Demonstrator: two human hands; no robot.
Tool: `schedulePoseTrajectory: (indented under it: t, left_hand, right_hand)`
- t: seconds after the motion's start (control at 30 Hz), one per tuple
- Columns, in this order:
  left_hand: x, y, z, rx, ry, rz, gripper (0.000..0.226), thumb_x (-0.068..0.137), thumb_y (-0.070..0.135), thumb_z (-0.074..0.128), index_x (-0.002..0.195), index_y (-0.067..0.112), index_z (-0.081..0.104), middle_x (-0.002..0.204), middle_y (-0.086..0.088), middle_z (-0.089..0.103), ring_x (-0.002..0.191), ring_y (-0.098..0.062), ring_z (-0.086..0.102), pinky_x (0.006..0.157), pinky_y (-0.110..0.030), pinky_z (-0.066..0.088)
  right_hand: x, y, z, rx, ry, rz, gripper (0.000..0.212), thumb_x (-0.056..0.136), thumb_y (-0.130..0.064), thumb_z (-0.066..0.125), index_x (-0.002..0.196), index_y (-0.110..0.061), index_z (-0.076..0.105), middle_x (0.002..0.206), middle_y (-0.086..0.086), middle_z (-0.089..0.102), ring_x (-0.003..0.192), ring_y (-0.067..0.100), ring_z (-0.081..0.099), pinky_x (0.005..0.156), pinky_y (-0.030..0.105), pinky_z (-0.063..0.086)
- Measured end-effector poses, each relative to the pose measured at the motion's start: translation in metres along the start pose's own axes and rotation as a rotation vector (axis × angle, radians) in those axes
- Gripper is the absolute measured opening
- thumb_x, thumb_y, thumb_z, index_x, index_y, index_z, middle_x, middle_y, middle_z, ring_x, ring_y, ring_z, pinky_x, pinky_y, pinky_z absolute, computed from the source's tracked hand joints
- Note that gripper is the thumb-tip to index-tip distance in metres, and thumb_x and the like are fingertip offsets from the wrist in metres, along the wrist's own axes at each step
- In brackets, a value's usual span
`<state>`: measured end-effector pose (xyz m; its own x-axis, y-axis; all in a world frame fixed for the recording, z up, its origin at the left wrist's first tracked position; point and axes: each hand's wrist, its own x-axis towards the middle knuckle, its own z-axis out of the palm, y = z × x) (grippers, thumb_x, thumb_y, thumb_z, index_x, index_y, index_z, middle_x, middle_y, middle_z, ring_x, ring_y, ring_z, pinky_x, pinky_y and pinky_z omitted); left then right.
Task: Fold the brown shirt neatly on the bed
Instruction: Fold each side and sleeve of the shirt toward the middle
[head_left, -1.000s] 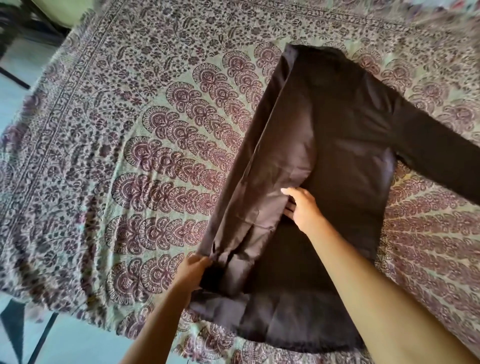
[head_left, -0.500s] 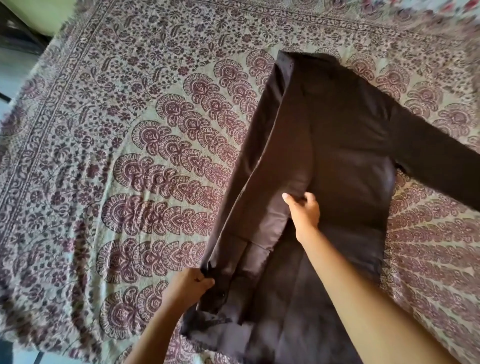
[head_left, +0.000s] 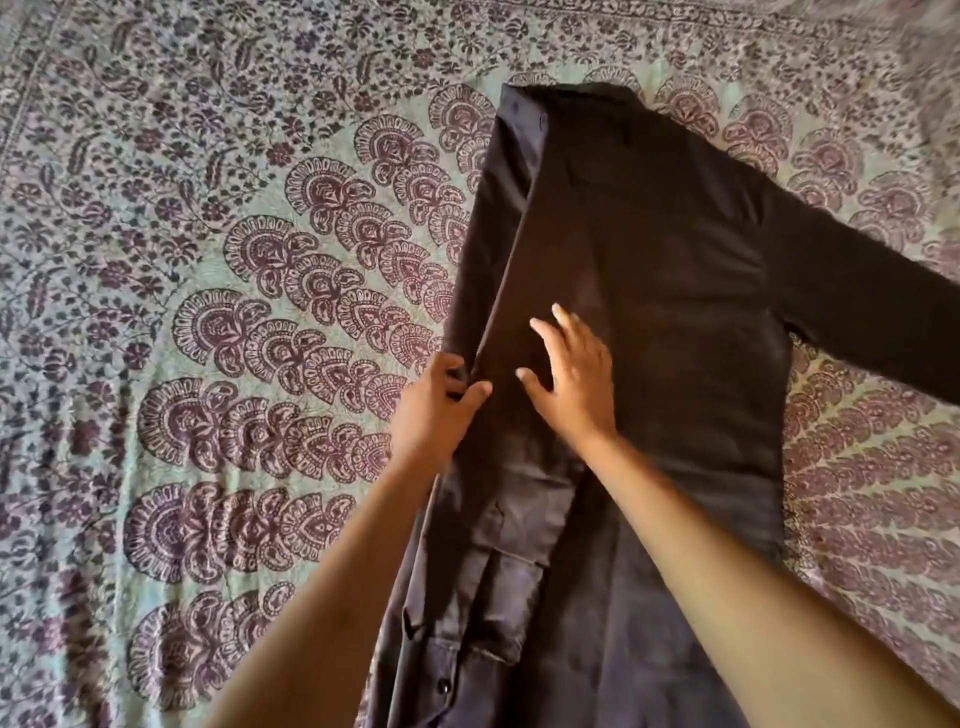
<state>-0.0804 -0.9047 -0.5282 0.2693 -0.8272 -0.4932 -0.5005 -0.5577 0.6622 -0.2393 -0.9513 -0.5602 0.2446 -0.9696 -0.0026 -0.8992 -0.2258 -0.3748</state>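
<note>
One brown shirt (head_left: 675, 291), flat on the bed (head_left: 208, 270), right of frame centre. The collar (head_left: 582, 98) points to 12 o'clock and the hem runs out of frame at 6. The 9 o'clock side is folded in over the body, with the folded sleeve (head_left: 498, 551) laid along it toward 6. At 3 o'clock the other sleeve (head_left: 872, 312) sticks out, not yet folded.

Your left hand (head_left: 436, 410) pinches the folded edge on the 9 o'clock side, thumb and fingers curled round the cloth. Your right hand (head_left: 571, 384) lies flat on the folded panel just beside it, fingers straight and spread, pressing, gripping nothing.

Risks:
- If you tug with the left while the right presses lightly, the fold line will likely skew, wider at one end than the other.
- The folded sleeve looks bunched near the cuff (head_left: 498, 608). Smooth only the upper part and that lump gets trapped under later folds.
- The cloth looks thin, so your palm may drag it across the bed instead of flattening it.
- Fold the other sleeve in narrower and the stack comes out lopsided.
- Hem alignment: can't tell, it's out of view.
</note>
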Motion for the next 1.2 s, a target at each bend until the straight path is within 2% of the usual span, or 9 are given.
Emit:
schedulePoseTrajectory:
  t: [0.1,0.23,0.4,0.6,0.73,0.83,0.93,1.03,1.2]
  left_hand:
    - [0.029,-0.001,0.003,-0.051,0.049,-0.017,0.026,0.079,0.02,0.069,0.102,0.015,0.057,0.073,0.004,0.058,0.086,-0.026,0.064,0.068,-0.028,0.041]
    - [0.036,-0.016,-0.003,0.065,0.09,-0.073,0.023,0.077,0.016,0.068,0.091,0.016,0.049,0.078,-0.005,0.061,0.083,-0.031,0.062,0.067,-0.034,0.044]
    - [0.043,0.005,-0.009,0.416,0.069,0.042,0.023,0.083,0.032,0.064,0.093,0.024,0.044,0.09,0.002,0.061,0.08,-0.024,0.059,0.061,-0.03,0.038]
    - [0.096,0.05,-0.004,0.262,0.142,0.257,0.013,0.086,0.019,0.057,0.099,0.024,0.056,0.102,0.001,0.056,0.079,-0.022,0.058,0.06,-0.032,0.046]
    - [0.135,0.062,0.002,0.319,0.07,0.404,0.033,0.087,0.021,0.056,0.12,0.02,0.056,0.118,-0.003,0.053,0.101,-0.025,0.055,0.081,-0.037,0.047]
    - [0.146,0.056,0.002,0.354,0.155,0.381,0.029,0.087,0.015,0.053,0.115,0.017,0.061,0.115,-0.003,0.055,0.097,-0.024,0.056,0.075,-0.034,0.045]
    - [0.149,0.059,0.003,0.329,0.229,0.312,0.023,0.087,0.015,0.051,0.105,0.019,0.065,0.108,-0.001,0.058,0.083,-0.025,0.059,0.061,-0.029,0.041]
    - [0.158,0.07,0.003,0.274,0.337,0.291,0.018,0.087,0.017,0.051,0.096,0.02,0.066,0.099,-0.002,0.062,0.076,-0.027,0.06,0.056,-0.027,0.032]
    - [0.185,0.092,0.008,0.179,0.326,0.228,0.019,0.089,0.027,0.053,0.106,0.019,0.058,0.095,-0.004,0.068,0.087,-0.026,0.061,0.064,-0.03,0.035]
  right_hand:
    - [0.021,-0.002,0.011,0.001,-0.127,-0.114,0.056,0.083,-0.035,0.049,0.136,-0.016,0.045,0.148,0.01,0.036,0.137,0.029,0.031,0.109,0.048,0.025]
    - [0.047,-0.002,0.019,0.018,-0.079,-0.257,0.05,0.086,-0.035,0.042,0.13,-0.013,0.052,0.139,0.011,0.048,0.13,0.031,0.042,0.107,0.048,0.03]
    - [0.104,0.009,0.014,-0.049,0.014,-0.166,0.049,0.088,-0.032,0.041,0.131,-0.009,0.05,0.142,0.016,0.043,0.132,0.033,0.04,0.107,0.051,0.029]
    - [0.18,0.011,0.006,-0.016,0.043,-0.072,0.048,0.09,-0.025,0.04,0.137,-0.013,0.043,0.15,0.011,0.031,0.139,0.029,0.027,0.112,0.046,0.018]
    - [0.222,0.014,0.008,-0.108,-0.111,-0.281,0.051,0.092,-0.026,0.035,0.141,-0.015,0.036,0.151,0.005,0.032,0.14,0.023,0.025,0.113,0.042,0.015]
    - [0.233,0.015,0.012,-0.102,-0.173,-0.459,0.042,0.092,-0.022,0.041,0.131,-0.013,0.051,0.14,0.006,0.048,0.133,0.024,0.039,0.112,0.043,0.025]
    - [0.236,0.019,0.015,0.108,0.012,-0.511,0.043,0.087,-0.013,0.038,0.125,-0.006,0.056,0.133,0.012,0.054,0.118,0.029,0.054,0.101,0.039,0.041]
    - [0.254,0.024,0.016,0.167,0.219,-0.397,0.042,0.088,-0.01,0.036,0.124,-0.003,0.056,0.131,0.013,0.055,0.118,0.03,0.053,0.104,0.037,0.036]
    - [0.288,0.035,0.018,-0.119,-0.258,-0.255,0.05,0.098,-0.023,0.034,0.146,-0.013,0.024,0.156,0.005,0.015,0.144,0.018,0.012,0.115,0.035,0.006]
